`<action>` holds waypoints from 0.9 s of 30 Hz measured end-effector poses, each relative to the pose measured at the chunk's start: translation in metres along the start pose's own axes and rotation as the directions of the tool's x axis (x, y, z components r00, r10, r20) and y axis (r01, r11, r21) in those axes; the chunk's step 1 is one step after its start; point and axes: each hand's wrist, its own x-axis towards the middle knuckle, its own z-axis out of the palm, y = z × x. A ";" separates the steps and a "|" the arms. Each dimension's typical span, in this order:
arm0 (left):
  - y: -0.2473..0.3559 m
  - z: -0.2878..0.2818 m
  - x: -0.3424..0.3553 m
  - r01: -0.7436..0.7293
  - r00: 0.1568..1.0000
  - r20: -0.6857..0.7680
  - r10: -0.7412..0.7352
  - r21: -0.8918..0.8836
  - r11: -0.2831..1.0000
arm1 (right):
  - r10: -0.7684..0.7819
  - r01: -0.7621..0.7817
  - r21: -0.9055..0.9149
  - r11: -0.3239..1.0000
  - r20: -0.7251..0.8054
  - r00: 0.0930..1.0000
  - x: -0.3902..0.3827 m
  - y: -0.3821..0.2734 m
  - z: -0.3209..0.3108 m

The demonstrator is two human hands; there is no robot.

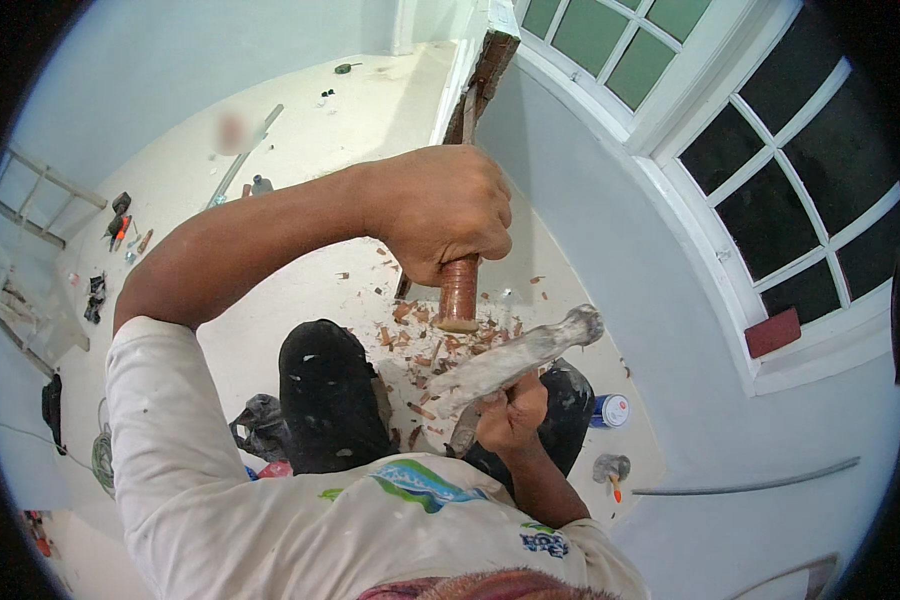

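My left hand (438, 212) is closed in a fist around a chisel, whose reddish-brown round handle (459, 290) sticks out below the fist toward me. Beyond the fist a narrow strip runs up to the rough brown edge of a white upright panel (492, 62); whether the chisel's tip touches it, I cannot tell. Lower and to the right, my right hand (513, 412) grips a pale, worn wooden club (518, 354) with a knobbed end. The club slants up to the right, apart from the chisel handle.
Wood chips (425, 335) litter the pale floor around my knees. A blue can (610, 410) and a brush (615, 490) stand to the right, near a grey rod (750, 480). White-framed windows (770, 150) line the right wall. Tools (120, 222) and a ladder-like frame (40, 190) are at left.
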 end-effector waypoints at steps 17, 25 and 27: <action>-0.003 0.028 0.012 -0.093 0.910 -0.407 0.077 -0.020 0.995 | 0.268 -0.262 0.224 0.939 0.003 0.964 -0.004 -0.022 -0.009; 0.007 0.033 0.037 0.115 0.675 -0.738 -0.006 0.097 0.989 | 0.285 -0.215 0.539 0.814 -0.048 0.957 0.016 -0.030 -0.025; -0.001 0.026 0.047 0.111 0.623 -0.782 -0.034 0.045 0.993 | 0.266 -0.180 0.520 0.835 -0.096 0.959 0.036 -0.049 -0.027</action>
